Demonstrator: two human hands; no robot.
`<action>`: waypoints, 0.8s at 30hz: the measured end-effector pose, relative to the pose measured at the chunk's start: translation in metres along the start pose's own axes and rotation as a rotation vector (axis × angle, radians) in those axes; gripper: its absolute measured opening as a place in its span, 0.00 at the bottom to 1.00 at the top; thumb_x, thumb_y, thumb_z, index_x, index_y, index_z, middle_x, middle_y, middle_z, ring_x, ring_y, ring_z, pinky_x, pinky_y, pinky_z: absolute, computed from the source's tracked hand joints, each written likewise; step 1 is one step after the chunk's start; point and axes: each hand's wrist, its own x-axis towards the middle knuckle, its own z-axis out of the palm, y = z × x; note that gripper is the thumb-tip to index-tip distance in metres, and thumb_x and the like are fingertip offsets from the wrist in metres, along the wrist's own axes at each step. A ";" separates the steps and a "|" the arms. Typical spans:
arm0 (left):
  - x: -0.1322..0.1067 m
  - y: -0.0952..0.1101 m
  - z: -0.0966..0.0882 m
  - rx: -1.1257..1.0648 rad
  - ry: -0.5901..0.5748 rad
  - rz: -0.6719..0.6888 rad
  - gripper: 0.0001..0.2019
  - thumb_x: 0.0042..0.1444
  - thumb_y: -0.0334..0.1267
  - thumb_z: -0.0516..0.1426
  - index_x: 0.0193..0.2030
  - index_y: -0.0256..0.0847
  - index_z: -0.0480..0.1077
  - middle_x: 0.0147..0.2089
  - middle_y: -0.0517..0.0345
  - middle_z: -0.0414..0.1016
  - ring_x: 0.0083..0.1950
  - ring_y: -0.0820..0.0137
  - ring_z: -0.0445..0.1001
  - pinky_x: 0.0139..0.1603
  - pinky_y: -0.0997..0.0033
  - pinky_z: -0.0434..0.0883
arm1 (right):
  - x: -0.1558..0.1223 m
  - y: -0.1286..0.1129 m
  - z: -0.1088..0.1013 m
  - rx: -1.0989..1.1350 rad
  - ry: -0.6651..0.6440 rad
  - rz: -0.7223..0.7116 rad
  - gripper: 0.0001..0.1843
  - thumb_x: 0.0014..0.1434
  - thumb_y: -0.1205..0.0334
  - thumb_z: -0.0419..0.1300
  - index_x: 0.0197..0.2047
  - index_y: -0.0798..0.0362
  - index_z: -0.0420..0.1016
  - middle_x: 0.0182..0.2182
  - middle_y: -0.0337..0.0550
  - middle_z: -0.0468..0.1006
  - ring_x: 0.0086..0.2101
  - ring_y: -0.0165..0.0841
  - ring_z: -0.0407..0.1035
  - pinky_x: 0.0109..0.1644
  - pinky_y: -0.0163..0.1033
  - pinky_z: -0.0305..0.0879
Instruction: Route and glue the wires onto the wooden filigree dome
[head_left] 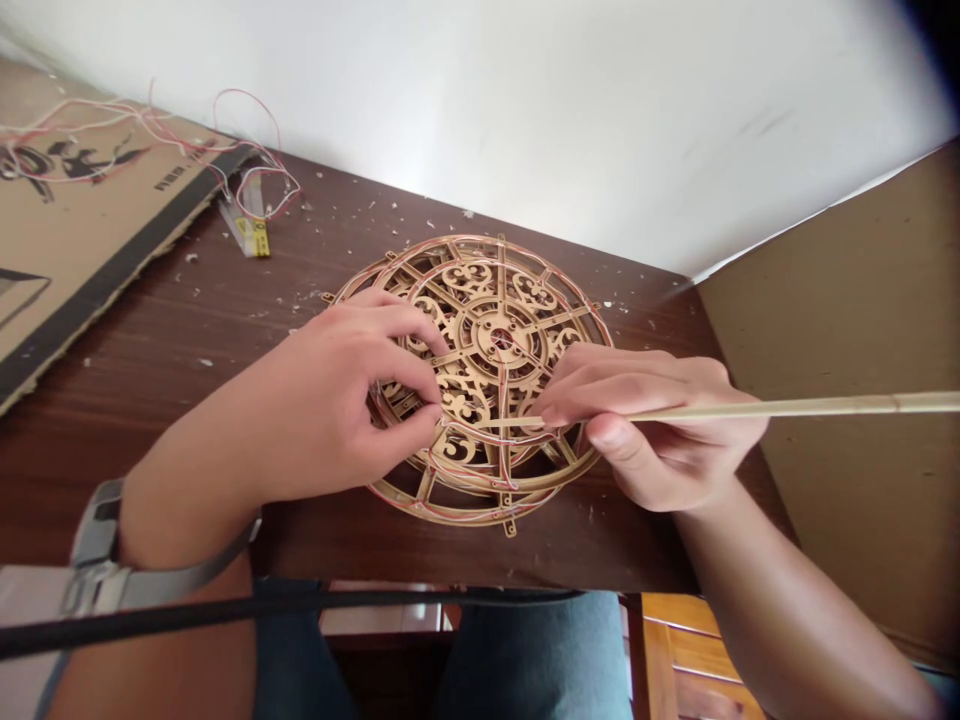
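Observation:
A round, gold-coloured openwork frame [501,312] with scroll patterns, spokes and concentric rings lies flat on the table. Red and white wires [517,437] run along its rings and spokes. My left hand [367,385] is over the left side of the frame, thumb and index finger pinched at a wire on the lower inner ring; the exact contact is partly hidden. My right hand [652,415] grips a thin bamboo stick [810,406] on the right side. The stick's flat tip points left and touches or hovers just above the frame near that wire.
Dark brown table [315,240] with small white scraps scattered over it. At left lies a printed cardboard sheet [82,200] with loose red and white wires [247,100] and a clear strip with a yellow label [260,238]. A white wall [450,110] and brown board [840,330] stand behind and right.

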 end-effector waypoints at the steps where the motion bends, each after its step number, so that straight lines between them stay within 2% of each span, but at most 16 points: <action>1: 0.000 0.000 0.000 -0.003 0.001 0.000 0.17 0.73 0.43 0.61 0.33 0.49 0.88 0.58 0.54 0.88 0.60 0.54 0.84 0.68 0.46 0.78 | 0.000 0.000 0.000 0.006 0.005 0.009 0.05 0.76 0.65 0.71 0.46 0.56 0.89 0.34 0.48 0.89 0.31 0.35 0.83 0.34 0.41 0.80; 7: -0.001 -0.001 0.001 -0.003 0.000 -0.016 0.18 0.72 0.44 0.61 0.32 0.50 0.87 0.59 0.55 0.88 0.61 0.55 0.83 0.69 0.47 0.78 | -0.001 0.000 -0.001 -0.009 -0.064 0.020 0.04 0.76 0.65 0.71 0.47 0.53 0.89 0.35 0.47 0.90 0.32 0.36 0.84 0.37 0.42 0.80; 13: -0.001 -0.001 0.000 -0.018 -0.001 -0.024 0.17 0.72 0.44 0.60 0.33 0.50 0.88 0.60 0.54 0.88 0.62 0.54 0.83 0.71 0.45 0.77 | 0.000 0.001 0.000 -0.005 -0.089 0.008 0.04 0.76 0.67 0.69 0.46 0.54 0.87 0.34 0.46 0.89 0.31 0.35 0.83 0.37 0.41 0.77; 19: -0.001 -0.001 0.000 -0.007 -0.003 -0.031 0.17 0.71 0.44 0.61 0.33 0.50 0.88 0.59 0.54 0.88 0.61 0.56 0.83 0.72 0.46 0.77 | 0.002 0.000 0.000 -0.035 -0.117 0.002 0.03 0.76 0.67 0.69 0.46 0.54 0.86 0.33 0.45 0.88 0.31 0.34 0.83 0.37 0.41 0.78; 24: -0.002 0.000 0.001 -0.002 0.001 -0.028 0.18 0.72 0.44 0.60 0.33 0.50 0.88 0.60 0.54 0.88 0.61 0.55 0.83 0.70 0.45 0.77 | 0.001 0.000 0.000 -0.018 -0.080 -0.002 0.03 0.76 0.67 0.70 0.46 0.53 0.86 0.34 0.45 0.89 0.31 0.34 0.83 0.36 0.41 0.78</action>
